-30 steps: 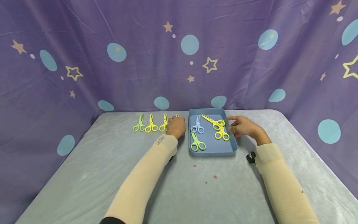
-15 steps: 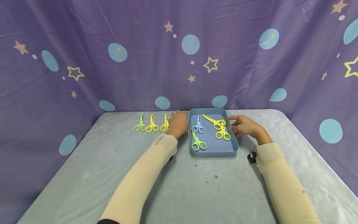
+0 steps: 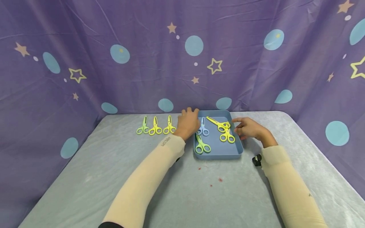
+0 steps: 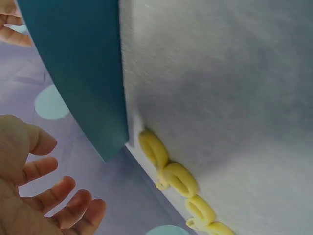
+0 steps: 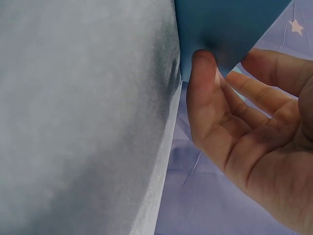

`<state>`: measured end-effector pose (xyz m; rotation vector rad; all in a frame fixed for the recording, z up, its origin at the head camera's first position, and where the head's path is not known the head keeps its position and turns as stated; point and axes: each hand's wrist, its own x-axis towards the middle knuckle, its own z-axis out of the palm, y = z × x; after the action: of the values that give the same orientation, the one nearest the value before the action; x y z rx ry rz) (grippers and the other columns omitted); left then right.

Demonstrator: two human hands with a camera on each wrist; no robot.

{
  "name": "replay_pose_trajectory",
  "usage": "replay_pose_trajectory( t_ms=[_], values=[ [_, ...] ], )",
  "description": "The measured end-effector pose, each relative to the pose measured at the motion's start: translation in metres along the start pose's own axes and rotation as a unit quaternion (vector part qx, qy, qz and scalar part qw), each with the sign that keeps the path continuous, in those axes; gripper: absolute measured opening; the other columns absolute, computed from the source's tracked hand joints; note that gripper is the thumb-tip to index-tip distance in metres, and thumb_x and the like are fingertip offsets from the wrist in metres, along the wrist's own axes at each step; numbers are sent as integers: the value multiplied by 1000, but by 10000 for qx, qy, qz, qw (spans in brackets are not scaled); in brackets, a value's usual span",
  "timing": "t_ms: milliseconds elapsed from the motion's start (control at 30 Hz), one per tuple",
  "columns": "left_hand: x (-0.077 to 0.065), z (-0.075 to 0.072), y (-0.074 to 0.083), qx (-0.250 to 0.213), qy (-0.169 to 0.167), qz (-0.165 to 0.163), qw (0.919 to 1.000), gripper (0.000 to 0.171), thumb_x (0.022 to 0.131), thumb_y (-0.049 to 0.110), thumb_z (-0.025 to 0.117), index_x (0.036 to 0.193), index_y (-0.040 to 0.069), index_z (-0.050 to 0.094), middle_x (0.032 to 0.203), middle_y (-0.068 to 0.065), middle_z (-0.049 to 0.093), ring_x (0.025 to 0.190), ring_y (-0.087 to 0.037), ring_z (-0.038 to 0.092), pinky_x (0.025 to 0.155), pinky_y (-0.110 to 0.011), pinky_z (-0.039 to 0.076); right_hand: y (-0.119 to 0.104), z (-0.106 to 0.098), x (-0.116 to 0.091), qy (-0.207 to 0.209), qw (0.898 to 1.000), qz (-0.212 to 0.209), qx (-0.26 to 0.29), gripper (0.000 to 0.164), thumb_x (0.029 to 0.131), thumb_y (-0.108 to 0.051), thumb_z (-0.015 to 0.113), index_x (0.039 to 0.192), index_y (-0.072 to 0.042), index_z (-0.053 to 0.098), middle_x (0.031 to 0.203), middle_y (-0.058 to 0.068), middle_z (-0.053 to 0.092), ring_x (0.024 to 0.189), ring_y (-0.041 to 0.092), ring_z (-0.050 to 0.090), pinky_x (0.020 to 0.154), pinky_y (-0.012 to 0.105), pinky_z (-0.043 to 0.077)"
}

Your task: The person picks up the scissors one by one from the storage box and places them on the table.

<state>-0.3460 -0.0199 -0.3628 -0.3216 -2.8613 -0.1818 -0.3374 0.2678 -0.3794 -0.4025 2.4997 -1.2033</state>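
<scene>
At the left rim of the blue tray (image 3: 218, 156) is my left hand (image 3: 188, 123), palm down in the head view. Its fingers are spread, bent loosely, and hold nothing in the left wrist view. A pair of light blue scissors (image 3: 203, 130) lies in the tray beside that hand, partly covered by it. My right hand (image 3: 251, 129) is at the tray's right side, its fingertips against the outer wall (image 5: 220, 29). Near the tray's left wall, yellow scissor handles (image 4: 181, 178) show in the left wrist view.
Left of the tray lie green scissors (image 3: 143, 127) and two pairs of yellow scissors (image 3: 155, 128) in a row. Green scissors (image 3: 202, 147) and two overlapping yellow pairs (image 3: 227, 136) are in the tray. A purple curtain (image 3: 137, 85) hangs behind the grey-covered table (image 3: 182, 202).
My left hand has moved right from the row of scissors to the tray's left rim, and its fingers have spread. The right hand has stayed at the tray.
</scene>
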Motion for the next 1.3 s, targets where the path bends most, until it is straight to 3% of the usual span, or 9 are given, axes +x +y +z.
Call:
replay_pose_trajectory(
  t_ms=[233, 500, 733, 900, 1100, 1300],
  values=[
    [3, -1, 16, 468, -127, 230, 9986, 48, 101, 34, 58, 146, 17, 54, 135, -17, 56, 121, -39, 53, 94, -55, 51, 1, -1, 0, -5, 10000, 37, 0, 60, 103, -7, 56, 158, 2, 32, 140, 37, 50, 114, 40, 63, 84, 46, 59],
    [3, -4, 31, 809, -442, 648, 9936, 51, 101, 31, 54, 150, 17, 51, 138, -16, 55, 123, -38, 53, 101, -53, 47, 2, -1, -1, -1, 10000, 41, 37, 59, 103, -7, 56, 157, 1, 33, 138, 36, 52, 114, 40, 61, 84, 45, 59],
    [6, 4, 40, 961, -698, 722, 9903, 46, 100, 30, 56, 144, 18, 55, 136, -15, 58, 123, -37, 53, 103, -52, 45, 0, -1, 0, -4, 10000, 59, -2, 59, 103, -6, 55, 157, 1, 33, 137, 35, 53, 114, 39, 61, 82, 44, 60],
    [8, 5, 44, 891, -1132, 756, 9867, 47, 98, 28, 58, 143, 16, 58, 138, -15, 56, 128, -38, 51, 107, -51, 43, -1, -1, -1, 21, 10000, 49, -14, 58, 103, -6, 55, 157, 1, 34, 136, 34, 54, 113, 38, 61, 82, 44, 60],
    [6, 7, 46, 681, -1887, 734, 9769, 39, 101, 22, 57, 138, 11, 63, 138, -15, 59, 124, -35, 56, 99, -47, 50, -1, -1, -2, 25, 10000, 55, -46, 58, 103, -6, 55, 157, 1, 34, 134, 33, 56, 110, 36, 61, 81, 43, 60],
    [4, 10, 49, 925, -2175, 906, 9674, 40, 104, 19, 49, 140, 9, 62, 145, -17, 56, 128, -38, 54, 102, -46, 47, -1, -1, -2, 47, 10000, 36, -79, 58, 103, -6, 55, 157, 1, 34, 133, 33, 57, 109, 35, 61, 81, 43, 60]
  ],
)
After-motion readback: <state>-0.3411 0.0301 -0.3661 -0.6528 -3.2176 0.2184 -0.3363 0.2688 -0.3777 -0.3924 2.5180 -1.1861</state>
